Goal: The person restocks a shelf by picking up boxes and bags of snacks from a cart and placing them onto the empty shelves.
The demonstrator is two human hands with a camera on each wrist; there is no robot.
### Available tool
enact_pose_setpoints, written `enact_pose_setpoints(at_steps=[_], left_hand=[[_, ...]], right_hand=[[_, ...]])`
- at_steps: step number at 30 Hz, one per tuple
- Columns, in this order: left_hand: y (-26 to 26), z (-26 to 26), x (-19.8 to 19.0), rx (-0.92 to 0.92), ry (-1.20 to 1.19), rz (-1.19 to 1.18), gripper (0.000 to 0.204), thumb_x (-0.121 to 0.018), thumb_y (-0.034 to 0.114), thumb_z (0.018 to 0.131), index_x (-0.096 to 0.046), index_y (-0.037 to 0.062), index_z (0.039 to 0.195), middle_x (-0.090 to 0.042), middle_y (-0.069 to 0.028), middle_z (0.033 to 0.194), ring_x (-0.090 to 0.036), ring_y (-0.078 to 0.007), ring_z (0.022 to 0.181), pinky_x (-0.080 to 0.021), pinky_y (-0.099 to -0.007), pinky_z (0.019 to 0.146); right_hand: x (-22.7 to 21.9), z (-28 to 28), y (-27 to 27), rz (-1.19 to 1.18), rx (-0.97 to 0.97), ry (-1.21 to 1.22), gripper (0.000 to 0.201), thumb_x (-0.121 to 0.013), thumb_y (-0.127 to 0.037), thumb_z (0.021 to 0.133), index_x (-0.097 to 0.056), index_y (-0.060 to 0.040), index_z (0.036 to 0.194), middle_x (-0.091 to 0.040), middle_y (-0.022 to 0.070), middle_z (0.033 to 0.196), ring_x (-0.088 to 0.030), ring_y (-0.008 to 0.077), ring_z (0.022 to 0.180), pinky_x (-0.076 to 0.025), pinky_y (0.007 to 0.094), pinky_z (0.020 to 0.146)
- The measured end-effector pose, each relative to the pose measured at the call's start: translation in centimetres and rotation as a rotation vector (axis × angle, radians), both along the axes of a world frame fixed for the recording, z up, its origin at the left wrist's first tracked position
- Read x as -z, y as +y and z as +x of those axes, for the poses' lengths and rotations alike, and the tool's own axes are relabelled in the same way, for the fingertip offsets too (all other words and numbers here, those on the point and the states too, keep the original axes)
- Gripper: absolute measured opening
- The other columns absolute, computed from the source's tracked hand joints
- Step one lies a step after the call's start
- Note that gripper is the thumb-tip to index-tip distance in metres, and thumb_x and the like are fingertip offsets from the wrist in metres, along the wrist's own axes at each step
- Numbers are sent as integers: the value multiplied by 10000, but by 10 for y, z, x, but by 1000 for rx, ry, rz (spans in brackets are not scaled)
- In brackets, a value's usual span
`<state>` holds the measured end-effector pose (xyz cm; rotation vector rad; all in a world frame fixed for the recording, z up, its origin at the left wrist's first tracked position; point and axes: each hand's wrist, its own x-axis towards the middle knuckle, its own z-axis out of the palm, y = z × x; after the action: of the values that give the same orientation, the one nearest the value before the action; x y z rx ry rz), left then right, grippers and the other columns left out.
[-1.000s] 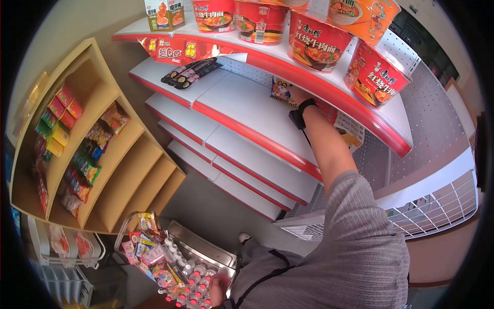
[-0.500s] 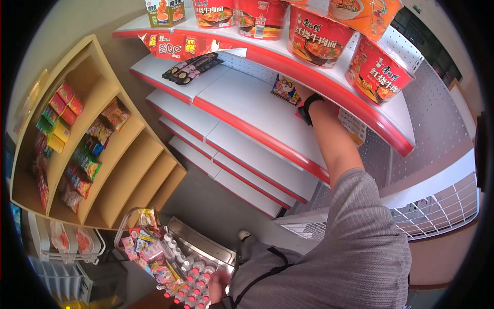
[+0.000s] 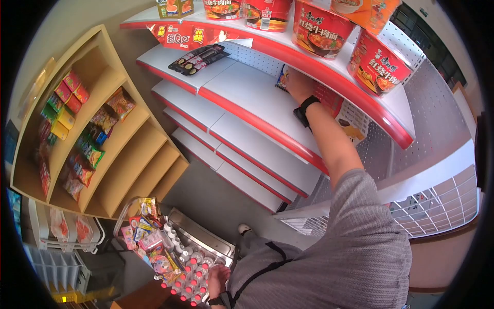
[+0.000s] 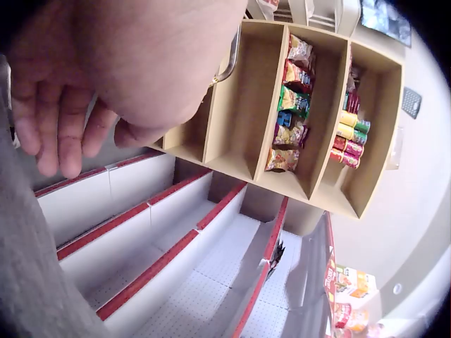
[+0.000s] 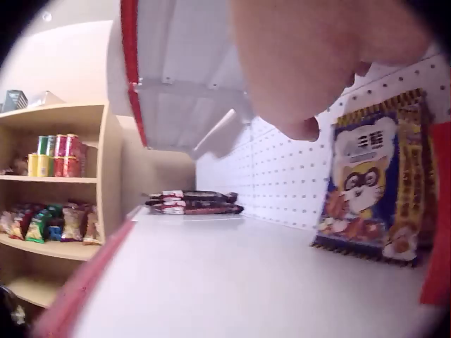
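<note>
My right hand (image 3: 300,85) reaches deep under the upper shelf; in the right wrist view the hand (image 5: 324,63) hovers over a blue snack bag (image 5: 363,186) with a cartoon animal in glasses. The bag stands upright near the perforated back panel, with similar packaging at its right edge. In the head view the hand covers most of this bag (image 3: 281,78). My left hand (image 3: 218,280) hangs beside red-capped bottles (image 3: 188,278) in a cart. Its fingers (image 4: 70,130) are loosely extended, holding nothing.
Red instant noodle tubs (image 3: 321,28) stand on the shelf above. Dark slim packets (image 3: 198,59) lie farther left on the hand's shelf. A wooden rack (image 3: 146,139) with snack bags stands at left, a wire basket (image 3: 442,201) at right. Assorted snacks (image 3: 154,247) fill part of the cart.
My right hand has moved from beside the blue snack bag to over it, now covering most of it in the head view. The left hand shows more fully beside the bottles.
</note>
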<state>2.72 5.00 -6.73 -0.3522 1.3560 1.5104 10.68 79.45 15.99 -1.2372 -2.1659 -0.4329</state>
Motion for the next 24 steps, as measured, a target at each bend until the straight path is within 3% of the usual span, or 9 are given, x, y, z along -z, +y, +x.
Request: enact_pose_setpoints(at_steps=[7, 9, 13, 15, 16, 17, 18, 21, 24], left_hand=[[-29, -13, 10, 43, 3, 22, 269, -555, 259, 993, -617, 23, 1107, -696, -130, 951, -683, -257, 851, -566, -376, 798], [-37, -14, 13, 59, -1, 49, 269, -556, 261, 991, -616, 28, 1110, -695, -131, 955, -681, -259, 858, -566, -387, 818], [-69, -21, 28, 40, 47, 50, 315, -526, 262, 1003, -618, 12, 1171, -701, -153, 1074, -686, -257, 949, -570, -411, 877], [-94, -25, 80, 24, 9, 42, 335, -479, 228, 1019, -637, -18, 1183, -701, -143, 1135, -675, -246, 1029, -568, -382, 889], [-84, -19, 46, 56, 72, 66, 317, -467, 219, 1024, -651, -13, 1138, -705, -116, 1081, -679, -223, 973, -567, -361, 861], [-93, -21, 73, 82, 114, 77, 298, -468, 222, 1030, -659, 9, 1109, -702, -80, 1003, -674, -198, 899, -567, -353, 827], [-81, -19, 48, 41, 139, -37, 285, -480, 237, 1033, -658, 21, 1089, -689, -57, 941, -665, -173, 843, -564, -338, 796], [-78, -28, 56, 31, 82, -88, 274, -489, 268, 1039, -654, 55, 1087, -687, -46, 940, -666, -145, 837, -539, -297, 741], [-87, -34, 54, -33, 198, -161, 218, -513, 269, 1030, -633, 94, 1080, -673, -19, 906, -662, -128, 807, -523, -277, 713]], right_hand=[[8, -50, -144, 60, -437, 188, 249, -687, -92, 748, -690, -77, 997, -581, 132, 1140, -538, 350, 1144, -455, 481, 975], [3, -50, -162, 24, -615, 44, 188, -685, -90, 746, -681, -72, 933, -575, 125, 1150, -537, 333, 1148, -463, 472, 965], [-3, -30, -152, -60, -512, 2, 151, -656, -118, 754, -716, -27, 859, -656, 197, 964, -607, 381, 1021, -501, 469, 923], [0, -18, -168, -137, -611, 51, 187, -670, -161, 796, -733, -16, 896, -684, 226, 967, -637, 403, 973, -518, 481, 887], [8, -19, -182, -181, -692, 86, 185, -663, -146, 828, -731, -16, 941, -691, 219, 986, -654, 394, 960, -528, 462, 858], [21, -18, -202, -349, -710, 178, 156, -636, -110, 883, -711, -11, 977, -693, 199, 970, -674, 353, 924, -540, 423, 808], [45, -18, -230, -500, -710, 184, 146, -622, -101, 907, -703, -11, 989, -692, 189, 961, -679, 336, 907, -542, 406, 798], [124, 1, -329, -866, -704, 163, 136, -599, -94, 953, -692, -17, 1017, -698, 165, 955, -690, 293, 892, -543, 379, 788], [228, 43, -402, -1201, -764, -314, 216, -656, -185, 924, -695, -36, 1074, -723, 151, 975, -705, 262, 910, -540, 376, 820]])
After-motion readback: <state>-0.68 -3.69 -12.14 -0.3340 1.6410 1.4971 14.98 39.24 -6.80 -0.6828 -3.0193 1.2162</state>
